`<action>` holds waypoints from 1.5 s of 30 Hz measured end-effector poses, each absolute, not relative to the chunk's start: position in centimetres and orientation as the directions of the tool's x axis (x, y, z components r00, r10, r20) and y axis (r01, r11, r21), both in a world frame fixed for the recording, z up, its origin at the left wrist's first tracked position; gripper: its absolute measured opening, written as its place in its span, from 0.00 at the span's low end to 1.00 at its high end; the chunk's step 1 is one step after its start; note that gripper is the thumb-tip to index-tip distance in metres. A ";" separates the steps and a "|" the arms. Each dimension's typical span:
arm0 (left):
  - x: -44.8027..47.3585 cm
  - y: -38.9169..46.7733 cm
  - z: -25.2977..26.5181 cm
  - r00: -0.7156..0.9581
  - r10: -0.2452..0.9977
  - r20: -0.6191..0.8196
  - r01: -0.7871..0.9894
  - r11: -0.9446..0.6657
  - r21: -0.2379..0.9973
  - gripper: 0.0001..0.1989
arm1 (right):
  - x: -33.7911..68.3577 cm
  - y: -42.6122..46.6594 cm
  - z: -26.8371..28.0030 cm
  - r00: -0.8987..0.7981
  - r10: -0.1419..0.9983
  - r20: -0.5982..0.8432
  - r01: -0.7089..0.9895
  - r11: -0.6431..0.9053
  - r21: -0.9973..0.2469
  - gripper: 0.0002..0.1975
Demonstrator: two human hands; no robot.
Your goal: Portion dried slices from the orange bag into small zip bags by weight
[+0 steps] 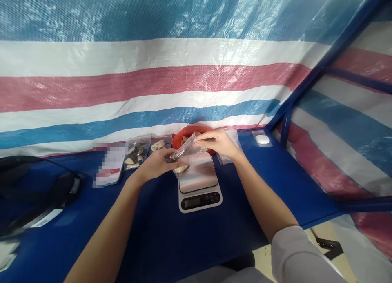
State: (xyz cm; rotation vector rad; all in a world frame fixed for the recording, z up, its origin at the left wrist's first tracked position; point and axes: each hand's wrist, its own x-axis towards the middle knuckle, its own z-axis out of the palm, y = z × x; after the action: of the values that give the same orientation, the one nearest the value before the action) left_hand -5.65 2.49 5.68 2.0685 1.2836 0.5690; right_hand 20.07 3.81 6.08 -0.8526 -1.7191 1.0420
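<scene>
My left hand (157,164) is closed around the lower part of a clear plastic bag (185,151), which holds pale pieces (180,168) at its bottom. With fingers pinched together, my right hand (216,141) grips the upper edge of the same bag. The bag hangs tilted over the left side of a kitchen scale (199,177); whether it touches the metal plate I cannot tell. Behind my hands stands an orange-red bowl (177,141) with brownish pieces in it, partly hidden by the bag and my right hand.
Left of the bowl lie two clear bags of pieces, one darker (134,155) and one pale (158,145). A blurred white-and-red flat item (110,164) is beside them. Flat clear bags (234,142) and a white oval object (262,139) lie right. Black gear (65,193) occupies the left.
</scene>
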 end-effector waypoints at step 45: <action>-3.8 10.8 10.7 0.312 0.941 0.133 0.565 -0.296 0.770 0.34 | 20.5 9.2 2.7 0.001 0.980 0.201 0.299 0.192 -0.935 0.08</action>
State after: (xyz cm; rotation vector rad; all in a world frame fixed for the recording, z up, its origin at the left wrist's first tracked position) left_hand -3.77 10.80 10.69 1.9706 1.3290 0.7911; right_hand 20.49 9.23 2.73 -1.2839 -1.4893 0.8773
